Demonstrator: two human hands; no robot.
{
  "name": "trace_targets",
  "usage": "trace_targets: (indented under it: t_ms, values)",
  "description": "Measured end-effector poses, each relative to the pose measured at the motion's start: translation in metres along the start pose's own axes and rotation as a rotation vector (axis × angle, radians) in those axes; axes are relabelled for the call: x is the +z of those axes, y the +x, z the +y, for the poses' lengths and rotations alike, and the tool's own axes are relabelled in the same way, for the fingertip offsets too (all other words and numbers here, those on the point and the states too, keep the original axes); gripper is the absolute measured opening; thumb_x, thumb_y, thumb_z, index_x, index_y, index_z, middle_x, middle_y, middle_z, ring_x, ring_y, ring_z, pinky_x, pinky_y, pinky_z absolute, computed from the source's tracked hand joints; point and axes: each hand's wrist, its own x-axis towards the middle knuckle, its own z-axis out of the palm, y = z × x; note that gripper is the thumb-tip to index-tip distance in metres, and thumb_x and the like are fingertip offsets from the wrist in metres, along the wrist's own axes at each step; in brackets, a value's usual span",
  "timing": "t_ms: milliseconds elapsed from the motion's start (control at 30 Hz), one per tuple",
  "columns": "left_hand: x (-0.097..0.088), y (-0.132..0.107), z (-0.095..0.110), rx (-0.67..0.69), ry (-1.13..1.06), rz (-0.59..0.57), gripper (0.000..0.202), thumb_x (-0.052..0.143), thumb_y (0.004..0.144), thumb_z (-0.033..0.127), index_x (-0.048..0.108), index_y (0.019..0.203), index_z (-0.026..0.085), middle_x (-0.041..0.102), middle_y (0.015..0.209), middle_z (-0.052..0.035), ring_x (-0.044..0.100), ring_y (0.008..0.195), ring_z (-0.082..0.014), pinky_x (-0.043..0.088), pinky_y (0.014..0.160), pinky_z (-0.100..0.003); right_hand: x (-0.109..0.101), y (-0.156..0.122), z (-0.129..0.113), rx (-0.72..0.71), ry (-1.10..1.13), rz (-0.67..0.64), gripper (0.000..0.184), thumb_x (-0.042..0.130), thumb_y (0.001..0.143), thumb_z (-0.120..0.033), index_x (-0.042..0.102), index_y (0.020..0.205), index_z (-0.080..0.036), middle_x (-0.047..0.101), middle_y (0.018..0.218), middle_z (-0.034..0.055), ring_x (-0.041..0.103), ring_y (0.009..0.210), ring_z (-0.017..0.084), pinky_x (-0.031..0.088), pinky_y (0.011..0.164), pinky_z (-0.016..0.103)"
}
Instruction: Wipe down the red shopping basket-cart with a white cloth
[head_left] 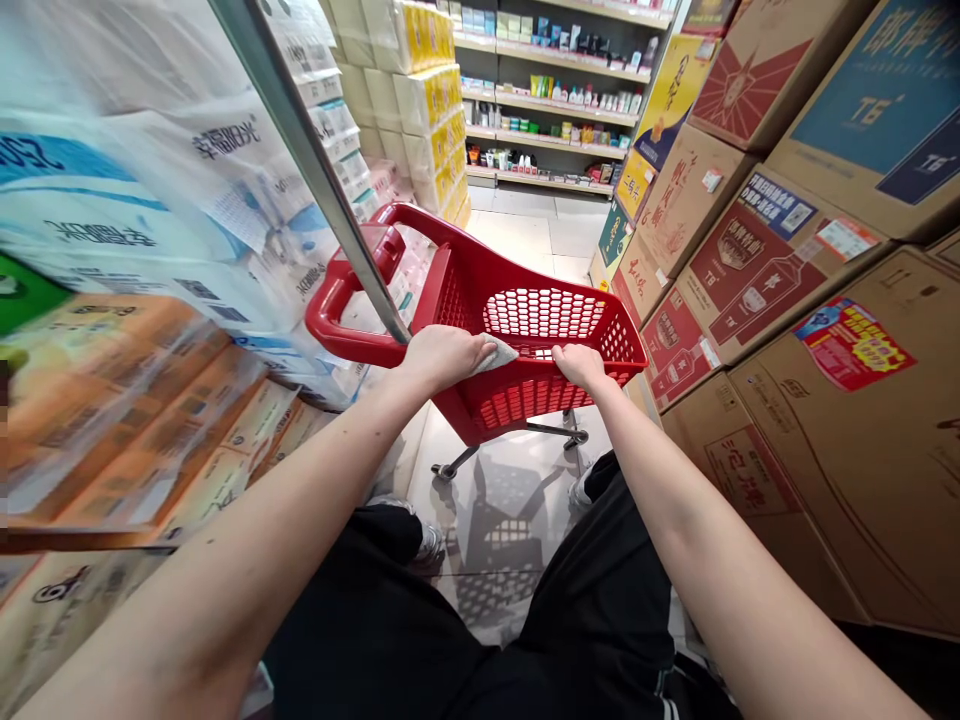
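A red plastic shopping cart point(525, 385) on casters stands in front of me, turned sideways, its handle end to the left. My left hand point(446, 355) is closed on a greyish-white cloth point(495, 355), which lies against the near rim close to the handle end. Farther right on the same rim, my right hand point(579, 365) is closed, fingers curled over the edge. A metal pole point(315, 160) rises from the cart beside my left hand and runs up to the upper left. The part of the basket that shows holds nothing I can make out.
Stacked cardboard cartons point(780, 270) line the right side of the aisle. Wrapped paper packs point(135, 200) are piled on the left, with yellow-and-white packs point(427, 110) beyond. Shelves point(555, 95) with small bottles and boxes stand at the back. Pale floor tiles point(450, 540) lie beneath the cart.
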Motion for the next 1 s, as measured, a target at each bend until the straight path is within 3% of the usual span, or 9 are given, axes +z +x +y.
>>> trace_targets:
  t_ms: [100,200,267,333,533,800,1000]
  values:
    - [0.003,-0.003,-0.001,0.07,0.012,0.033,0.047,0.034,0.1,0.048,0.069,0.094,0.018,0.071,0.081,-0.0085,0.067,0.073,-0.0229,0.035,0.058,-0.03,-0.001,0.001,0.001,0.005,-0.005,-0.012,0.056,0.022,0.096,-0.042,0.071,0.101,-0.017,0.071,0.113,0.0141,0.065,0.105,0.029,0.045,0.086,0.036]
    - [0.006,-0.011,-0.003,0.237,0.051,0.114,0.033,0.039,0.099,0.036,0.066,0.096,0.017,0.069,0.085,-0.0091,0.066,0.08,-0.0228,0.037,0.062,-0.031,0.0,0.001,0.003,0.005,0.0,-0.011,0.055,0.023,0.096,-0.042,0.071,0.1,-0.016,0.071,0.112,0.0141,0.065,0.103,0.029,0.045,0.085,0.036]
    - [0.008,-0.013,-0.003,0.28,0.08,0.14,0.026,0.042,0.098,0.028,0.065,0.096,0.017,0.068,0.085,-0.0092,0.065,0.081,-0.0231,0.037,0.063,-0.032,0.001,0.001,0.003,0.002,0.008,-0.003,0.056,0.022,0.096,-0.043,0.071,0.099,-0.016,0.071,0.111,0.0147,0.066,0.102,0.03,0.045,0.083,0.035]
    - [0.009,-0.012,-0.001,0.257,0.107,0.134,0.024,0.043,0.097,0.026,0.064,0.093,0.016,0.067,0.083,-0.0093,0.065,0.078,-0.024,0.036,0.06,-0.033,0.001,0.0,0.003,-0.001,0.01,0.004,0.057,0.022,0.096,-0.043,0.072,0.098,-0.016,0.071,0.111,0.0152,0.066,0.102,0.03,0.045,0.083,0.036]
    - [0.017,-0.004,0.007,0.185,0.089,0.142,0.036,0.043,0.098,0.042,0.064,0.087,0.015,0.066,0.077,-0.01,0.064,0.071,-0.0256,0.032,0.056,-0.033,0.001,0.003,0.005,0.006,-0.003,-0.005,0.055,0.023,0.096,-0.043,0.072,0.1,-0.017,0.072,0.111,0.0144,0.066,0.103,0.03,0.045,0.084,0.036]
    - [0.028,-0.007,0.015,0.268,0.153,0.335,0.022,0.04,0.095,0.014,0.063,0.092,0.015,0.062,0.085,-0.0106,0.057,0.078,-0.0249,0.033,0.063,-0.037,0.001,0.006,0.006,-0.01,-0.005,-0.004,0.057,0.021,0.097,-0.043,0.072,0.098,-0.016,0.072,0.111,0.0138,0.065,0.102,0.028,0.045,0.083,0.034]
    - [0.033,0.001,0.018,0.175,0.139,0.319,0.024,0.04,0.093,0.013,0.063,0.087,0.014,0.061,0.081,-0.0129,0.055,0.075,-0.0254,0.03,0.061,-0.036,-0.003,0.007,0.018,-0.149,-0.013,-0.056,0.076,0.008,0.098,-0.059,0.071,0.092,-0.017,0.072,0.109,0.014,0.065,0.102,0.028,0.045,0.085,0.033]
